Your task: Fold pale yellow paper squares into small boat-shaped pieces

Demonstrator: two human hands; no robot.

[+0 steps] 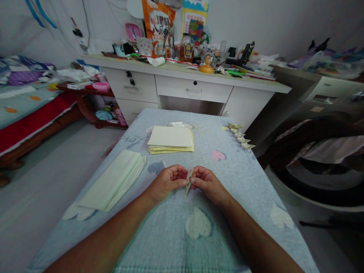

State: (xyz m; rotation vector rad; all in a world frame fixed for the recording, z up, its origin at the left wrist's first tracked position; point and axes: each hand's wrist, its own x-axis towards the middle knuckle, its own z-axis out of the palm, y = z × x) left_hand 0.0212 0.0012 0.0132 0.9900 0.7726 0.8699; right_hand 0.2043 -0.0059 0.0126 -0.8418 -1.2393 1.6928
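A small folded piece of paper [188,182] stands tilted between my two hands, above the middle of the cloth-covered table [159,235]. My left hand [170,181] pinches it from the left, thumb toward me. From the right, my right hand [207,184] grips the same paper between thumb and fingers. Parts of its folds are hidden behind the fingertips. Beyond my hands lies a stack of cream and yellow paper sheets [170,137]. Pale green folded paper [113,178] rests to the left. Several small folded paper pieces [241,138] line up near the far right edge.
A white desk [182,85] with drawers stands behind the table, its top crowded with a jar [187,47], an orange bag [159,22] and a pink clock [133,32]. A washing machine [327,98] is at the right, a bed [34,110] at the left.
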